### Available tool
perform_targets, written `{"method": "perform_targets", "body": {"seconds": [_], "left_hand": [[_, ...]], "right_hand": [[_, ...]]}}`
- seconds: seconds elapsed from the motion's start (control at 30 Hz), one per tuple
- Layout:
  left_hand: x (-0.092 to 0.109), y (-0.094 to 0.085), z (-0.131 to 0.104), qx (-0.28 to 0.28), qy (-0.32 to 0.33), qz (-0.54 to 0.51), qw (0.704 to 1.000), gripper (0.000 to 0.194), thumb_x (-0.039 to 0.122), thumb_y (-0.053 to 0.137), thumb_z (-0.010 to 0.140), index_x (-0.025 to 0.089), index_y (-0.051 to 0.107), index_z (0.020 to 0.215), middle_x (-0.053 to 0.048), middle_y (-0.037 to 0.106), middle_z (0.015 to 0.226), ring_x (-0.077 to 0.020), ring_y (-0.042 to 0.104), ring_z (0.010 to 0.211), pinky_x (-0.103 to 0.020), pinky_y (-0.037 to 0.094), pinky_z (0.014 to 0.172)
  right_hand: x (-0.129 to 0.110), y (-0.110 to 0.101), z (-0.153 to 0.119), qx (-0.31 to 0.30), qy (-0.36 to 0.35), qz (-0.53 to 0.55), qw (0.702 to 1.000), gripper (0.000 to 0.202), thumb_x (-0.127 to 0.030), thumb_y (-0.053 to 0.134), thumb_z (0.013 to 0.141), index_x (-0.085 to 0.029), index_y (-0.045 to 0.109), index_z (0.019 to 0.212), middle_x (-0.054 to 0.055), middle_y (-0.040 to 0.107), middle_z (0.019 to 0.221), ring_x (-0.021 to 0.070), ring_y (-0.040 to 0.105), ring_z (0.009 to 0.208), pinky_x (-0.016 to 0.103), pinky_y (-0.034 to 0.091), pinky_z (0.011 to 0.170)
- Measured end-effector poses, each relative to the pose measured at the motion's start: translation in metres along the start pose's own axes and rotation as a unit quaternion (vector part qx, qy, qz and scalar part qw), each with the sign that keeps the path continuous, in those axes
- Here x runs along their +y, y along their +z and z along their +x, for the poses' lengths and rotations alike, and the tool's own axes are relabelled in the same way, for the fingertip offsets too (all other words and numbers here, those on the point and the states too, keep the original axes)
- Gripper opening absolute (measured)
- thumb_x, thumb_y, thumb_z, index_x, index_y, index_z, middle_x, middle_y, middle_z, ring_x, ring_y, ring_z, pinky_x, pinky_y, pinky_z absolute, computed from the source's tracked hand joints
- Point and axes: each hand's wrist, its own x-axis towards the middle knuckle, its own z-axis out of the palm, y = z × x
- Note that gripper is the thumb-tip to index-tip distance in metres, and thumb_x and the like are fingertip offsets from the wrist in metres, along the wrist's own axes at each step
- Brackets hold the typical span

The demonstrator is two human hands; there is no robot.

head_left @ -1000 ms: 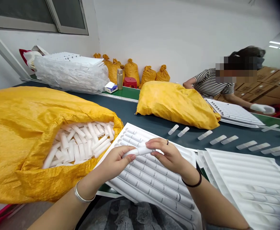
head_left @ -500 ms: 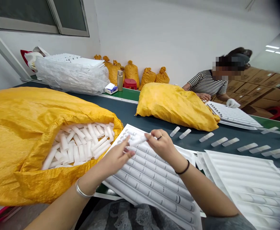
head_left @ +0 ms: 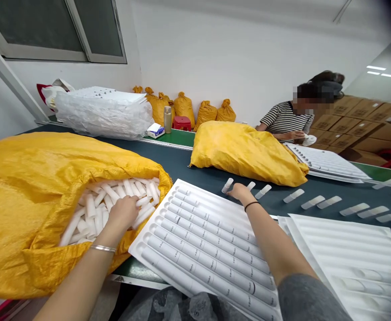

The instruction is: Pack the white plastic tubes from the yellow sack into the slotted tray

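Observation:
My left hand (head_left: 125,211) is inside the mouth of the large yellow woven sack (head_left: 64,156), its fingers bent round a white tube among a heap of loose white tubes (head_left: 90,207). Out over the dark belt, my right hand (head_left: 240,191) has its fingertips closed at the lower end of a translucent white tube (head_left: 228,185). Between my arms a white moulded tray (head_left: 177,187) lies in front of me. Rows of printed white tubes (head_left: 195,243) fill much of it, while several grooves at its upper right are bare.
More translucent tubes (head_left: 294,195) lie spaced along the dark belt (head_left: 178,158). Other white trays (head_left: 342,227) sit at right. A second yellow sack (head_left: 242,149) rests across the belt. Beyond it, a person in a striped shirt (head_left: 284,120) works beside stacked trays (head_left: 329,160).
My hands have parted from the tube they held together above the tray. The left has gone into the sack; the right has reached to the belt, where another tube now lies.

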Motion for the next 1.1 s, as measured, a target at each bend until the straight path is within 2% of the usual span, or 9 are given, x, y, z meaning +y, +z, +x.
{"method": "perform_targets", "body": {"seconds": [0.17, 0.37, 0.5, 0.6, 0.73, 0.8, 0.87, 0.93, 1.1], "left_hand": [[0.049, 0.001, -0.017, 0.043, 0.13, -0.13, 0.982, 0.032, 0.034, 0.048, 0.084, 0.021, 0.06, 0.111, -0.007, 0.061, 0.12, -0.0222, 0.054, 0.114, -0.033, 0.041, 0.101], [0.096, 0.006, -0.031, 0.048, 0.267, -0.362, 0.892, 0.023, 0.025, 0.057, 0.085, 0.023, 0.064, 0.107, -0.005, 0.064, 0.111, -0.0214, 0.056, 0.111, -0.036, 0.041, 0.102], [0.091, 0.001, -0.039, 0.017, 0.185, -0.442, 0.878, 0.025, 0.03, 0.064, 0.082, 0.021, 0.063, 0.105, -0.007, 0.064, 0.112, -0.0235, 0.057, 0.11, -0.039, 0.041, 0.101], [0.09, -0.003, -0.047, -0.05, 0.099, -0.582, 0.806, 0.038, 0.035, 0.066, 0.082, 0.024, 0.051, 0.116, -0.006, 0.066, 0.108, -0.0214, 0.059, 0.107, -0.038, 0.043, 0.098], [0.106, -0.007, -0.058, -0.107, 0.009, -0.732, 0.673, 0.076, 0.035, 0.072, 0.076, 0.04, 0.025, 0.135, 0.002, 0.068, 0.1, -0.0146, 0.065, 0.094, -0.032, 0.05, 0.089], [0.115, -0.007, -0.061, -0.12, -0.033, -0.769, 0.626, 0.075, 0.031, 0.077, 0.071, 0.038, 0.033, 0.132, 0.003, 0.066, 0.099, -0.0121, 0.065, 0.091, -0.026, 0.05, 0.086], [0.12, -0.005, -0.061, -0.12, -0.054, -0.788, 0.602, 0.063, 0.026, 0.082, 0.065, 0.03, 0.048, 0.118, 0.003, 0.065, 0.095, -0.0102, 0.064, 0.089, -0.022, 0.05, 0.085], [0.119, -0.003, -0.061, -0.1, -0.047, -0.771, 0.627, 0.048, 0.026, 0.084, 0.061, 0.023, 0.056, 0.101, 0.003, 0.064, 0.089, -0.0091, 0.062, 0.083, -0.02, 0.05, 0.08], [0.103, -0.009, -0.06, -0.012, 0.077, -0.475, 0.877, 0.029, 0.035, 0.077, 0.07, 0.021, 0.066, 0.093, 0.0, 0.063, 0.089, -0.0134, 0.059, 0.083, -0.023, 0.047, 0.072]], "right_hand": [[-0.035, 0.013, -0.037, -0.041, -0.148, 0.027, 0.988, 0.026, -0.033, 0.05, 0.094, -0.016, 0.064, 0.108, 0.007, 0.063, 0.111, 0.0183, 0.06, 0.102, 0.036, 0.047, 0.092], [-0.087, 0.046, -0.059, -0.031, -0.278, 0.074, 0.957, 0.014, -0.02, 0.068, 0.074, -0.015, 0.071, 0.087, 0.011, 0.067, 0.099, 0.0234, 0.061, 0.099, 0.03, 0.043, 0.088], [-0.082, 0.032, -0.075, 0.011, -0.293, 0.135, 0.947, 0.021, -0.015, 0.063, 0.073, -0.014, 0.063, 0.094, 0.01, 0.065, 0.095, 0.0222, 0.06, 0.09, 0.033, 0.045, 0.082], [-0.077, 0.018, -0.099, 0.0, -0.313, 0.215, 0.925, 0.023, -0.023, 0.055, 0.083, -0.017, 0.053, 0.104, 0.006, 0.064, 0.091, 0.0151, 0.06, 0.076, 0.027, 0.049, 0.07], [-0.08, 0.013, -0.127, -0.178, -0.324, 0.467, 0.803, 0.025, -0.034, 0.055, 0.086, -0.017, 0.053, 0.104, 0.004, 0.064, 0.085, 0.0114, 0.059, 0.066, 0.025, 0.049, 0.062], [-0.081, 0.014, -0.137, -0.239, -0.309, 0.549, 0.739, 0.03, -0.04, 0.057, 0.087, -0.016, 0.055, 0.105, 0.004, 0.064, 0.081, 0.0107, 0.058, 0.061, 0.026, 0.049, 0.06], [-0.08, 0.013, -0.144, -0.229, -0.312, 0.585, 0.713, 0.033, -0.042, 0.055, 0.088, -0.016, 0.056, 0.108, 0.004, 0.064, 0.079, 0.0113, 0.058, 0.062, 0.026, 0.049, 0.06], [-0.076, 0.009, -0.148, -0.161, -0.33, 0.583, 0.725, 0.031, -0.04, 0.053, 0.091, -0.017, 0.057, 0.111, 0.006, 0.064, 0.086, 0.0126, 0.06, 0.068, 0.029, 0.05, 0.064], [-0.059, -0.015, -0.147, 0.084, -0.47, 0.356, 0.803, 0.03, -0.019, 0.052, 0.091, -0.023, 0.057, 0.12, 0.008, 0.062, 0.111, 0.0182, 0.059, 0.099, 0.034, 0.047, 0.087]]}}
